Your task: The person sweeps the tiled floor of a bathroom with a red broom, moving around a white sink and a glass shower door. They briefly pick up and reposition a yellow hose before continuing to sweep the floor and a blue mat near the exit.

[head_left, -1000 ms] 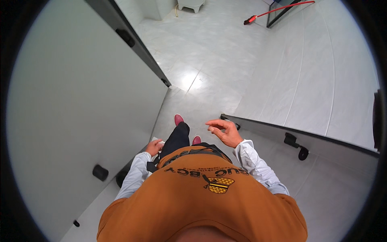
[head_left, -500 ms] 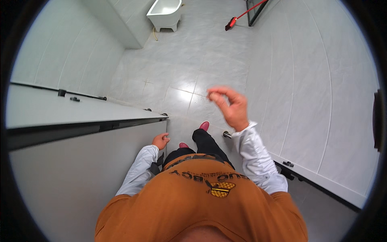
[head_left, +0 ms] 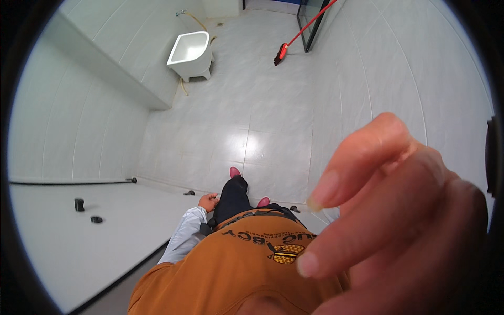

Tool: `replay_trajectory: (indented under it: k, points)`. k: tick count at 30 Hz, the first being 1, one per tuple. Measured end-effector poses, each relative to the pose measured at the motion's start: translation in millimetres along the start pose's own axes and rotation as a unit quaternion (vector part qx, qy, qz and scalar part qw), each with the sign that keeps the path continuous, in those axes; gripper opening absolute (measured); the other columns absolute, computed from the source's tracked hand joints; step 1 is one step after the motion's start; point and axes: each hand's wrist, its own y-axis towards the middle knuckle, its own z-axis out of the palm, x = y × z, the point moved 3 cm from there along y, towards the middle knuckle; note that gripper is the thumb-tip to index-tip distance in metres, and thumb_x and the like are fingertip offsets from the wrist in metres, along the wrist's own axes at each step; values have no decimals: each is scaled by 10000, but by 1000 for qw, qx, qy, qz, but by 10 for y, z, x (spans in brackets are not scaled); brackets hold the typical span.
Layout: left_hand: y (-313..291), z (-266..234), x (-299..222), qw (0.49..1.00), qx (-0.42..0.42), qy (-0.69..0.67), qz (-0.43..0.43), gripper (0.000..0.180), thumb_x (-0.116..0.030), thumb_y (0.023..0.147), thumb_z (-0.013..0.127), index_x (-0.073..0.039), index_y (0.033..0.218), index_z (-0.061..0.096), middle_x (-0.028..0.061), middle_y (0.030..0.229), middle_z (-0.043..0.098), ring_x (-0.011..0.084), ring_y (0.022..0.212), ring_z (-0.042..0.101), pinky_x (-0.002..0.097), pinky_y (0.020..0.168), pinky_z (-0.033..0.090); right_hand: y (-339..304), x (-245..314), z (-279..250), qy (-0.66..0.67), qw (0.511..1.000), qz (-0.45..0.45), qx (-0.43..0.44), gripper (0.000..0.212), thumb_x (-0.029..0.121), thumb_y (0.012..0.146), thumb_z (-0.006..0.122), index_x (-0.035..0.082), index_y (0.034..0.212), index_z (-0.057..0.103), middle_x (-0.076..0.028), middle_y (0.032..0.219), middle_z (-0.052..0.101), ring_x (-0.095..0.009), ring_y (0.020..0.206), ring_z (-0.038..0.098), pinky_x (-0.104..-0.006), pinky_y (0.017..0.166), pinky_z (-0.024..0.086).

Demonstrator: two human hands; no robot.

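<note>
My right hand (head_left: pixel 388 210) is raised very close in front of the view on the right and looks large. Its fingers are bent, with a gap between two fingertips, and nothing shows between them. My left hand (head_left: pixel 208 202) hangs low beside my left thigh, loosely curled with no object visible in it. It is nearest to the dark trousers (head_left: pixel 234 197) and below a small dark fitting (head_left: pixel 189 192) at the base of the partition. A white sleeve (head_left: pixel 184 233) covers the left forearm. The right forearm is mostly hidden behind the right hand.
A white mop basin (head_left: pixel 191 55) with a yellowish hose (head_left: pixel 195 20) stands far left. A broom (head_left: pixel 281 54) with a red handle leans far right by a dark-framed door (head_left: pixel 310 29). A pale partition panel (head_left: pixel 52 236) is at my left, and a tiled wall (head_left: pixel 388 68) at my right.
I have moved forward past the partition edge, and the basin and broom appear nearer. My right hand has come up close to the view. My left hand stays low at my side.
</note>
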Motion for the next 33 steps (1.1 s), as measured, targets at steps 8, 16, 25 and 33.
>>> replay_trajectory:
  k: [8,16,25,33]
  points:
    - [1308,-638,-976,998,41,44,23,437,-208,827,683,-70,1229,578,70,794,679,153,625,630,294,542,502,-196,-1116,-155,-6,995,7,-100,188,147,854,582,75,1025,550,-80,959,584,-215,809,573,-449,842,433]
    - [1804,-1555,-2113,992,-61,108,8,424,-230,811,680,-53,1189,604,104,796,678,165,641,649,302,623,531,-410,-2643,-139,57,966,139,-211,249,127,835,595,64,1068,530,-92,1004,571,-222,856,561,-440,856,430]
    - [2428,-1110,-3019,994,-61,86,-33,437,-209,820,679,-75,1224,581,85,832,660,154,638,626,295,569,512,91,-3904,-1141,-23,989,23,-142,323,105,814,609,52,1116,507,-105,1054,555,-229,908,547,-429,872,427]
    - [3012,-372,-3997,999,-30,-25,32,436,-195,851,658,-45,1247,552,58,799,660,121,655,618,270,557,490,598,-4654,-2075,-78,988,-132,4,390,85,795,621,42,1158,486,-116,1099,542,-236,954,535,-420,886,424]
